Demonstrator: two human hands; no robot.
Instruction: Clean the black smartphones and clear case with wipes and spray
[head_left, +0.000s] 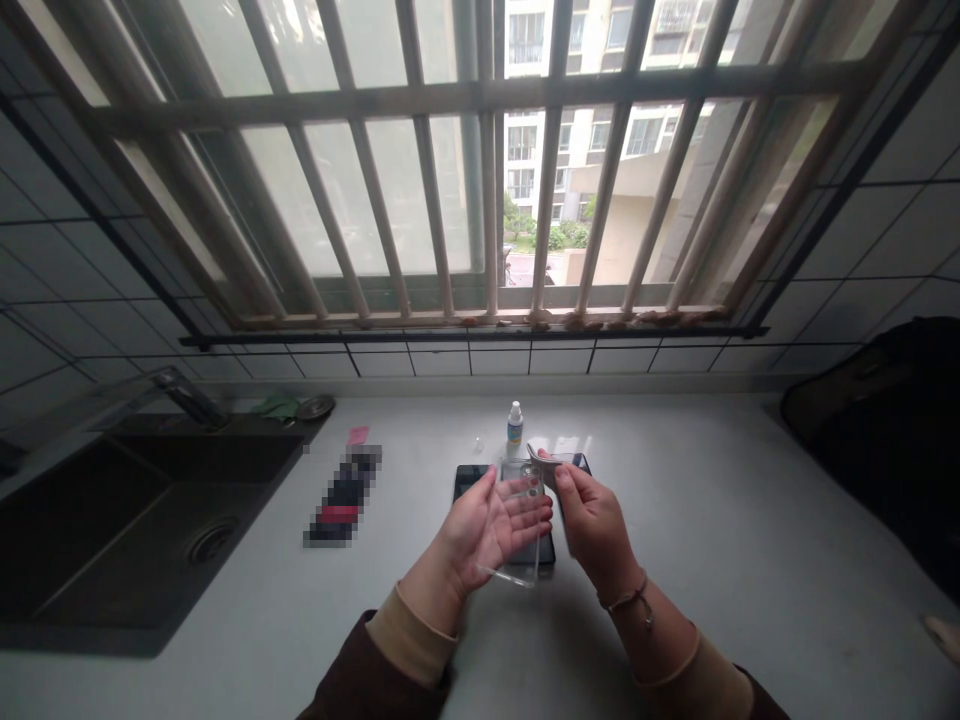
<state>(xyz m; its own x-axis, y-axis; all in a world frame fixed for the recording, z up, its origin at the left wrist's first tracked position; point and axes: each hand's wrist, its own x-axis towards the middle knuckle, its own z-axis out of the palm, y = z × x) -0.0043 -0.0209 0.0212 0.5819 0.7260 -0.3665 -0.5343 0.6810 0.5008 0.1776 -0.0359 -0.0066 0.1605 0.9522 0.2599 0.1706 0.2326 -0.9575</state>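
Observation:
My left hand (499, 525) holds a clear phone case (529, 570), its palm and fingers showing through the transparent plastic. Camera cut-outs are visible at the case's upper end. Close to that end, my right hand (596, 510) pinches a thin, pale folded piece, perhaps a cloth (541, 457), between thumb and fingers. Below the hands lies a dark flat device (471, 474), mostly hidden by them. Another dark-edged flat item (582, 462) shows partly behind my right hand. A small white bottle (514, 424) with a blue and yellow label stands just beyond the case.
To the left is a dark sink (142, 540) with a faucet (187, 395). A pixelated dark item (345, 495) and a pink slip (358, 435) lie beside it on the pale counter (712, 560). A black bag (885, 430) stands right. Window bars (487, 200) rise behind.

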